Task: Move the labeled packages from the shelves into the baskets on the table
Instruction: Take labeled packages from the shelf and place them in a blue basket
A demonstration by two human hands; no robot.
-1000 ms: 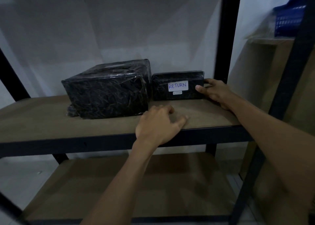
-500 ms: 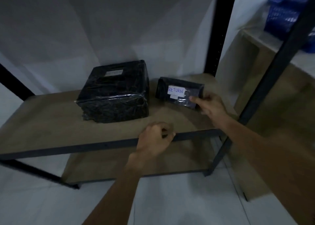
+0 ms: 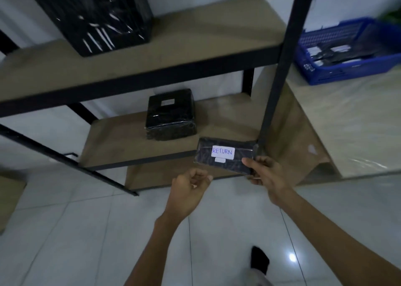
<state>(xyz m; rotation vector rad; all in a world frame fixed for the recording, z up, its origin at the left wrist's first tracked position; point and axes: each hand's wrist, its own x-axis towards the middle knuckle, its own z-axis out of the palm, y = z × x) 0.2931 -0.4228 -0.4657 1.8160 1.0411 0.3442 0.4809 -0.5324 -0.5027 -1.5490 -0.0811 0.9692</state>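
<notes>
Now | RETURN package (image 3: pixel 225 155): off the shelf (image 3: pixel 121 142), held before it | right hand (image 3: pixel 267 177) grip: clasping its right end | left hand (image 3: pixel 188 188) grip: curled, empty, lifted from shelf edge | blue basket (image 3: pixel 347 69): on tabletop (image 3: pixel 347 123), far right

One legible marking: "RETURN", handwritten in blue capitals on a white label (image 3: pixel 223 152) on the face of the small black package (image 3: pixel 243 155) gripped by the right hand (image 3: pixel 268 177). The smaller sticker (image 3: pixel 220 160) directly beneath it is too small to read. The top label (image 3: pixel 167 102) on the square black package (image 3: pixel 170 121) on the lower shelf (image 3: pixel 112 142) is illegible. The white slips (image 3: pixel 313 51) inside the blue basket (image 3: pixel 325 73) are blurred and illegible.
</notes>
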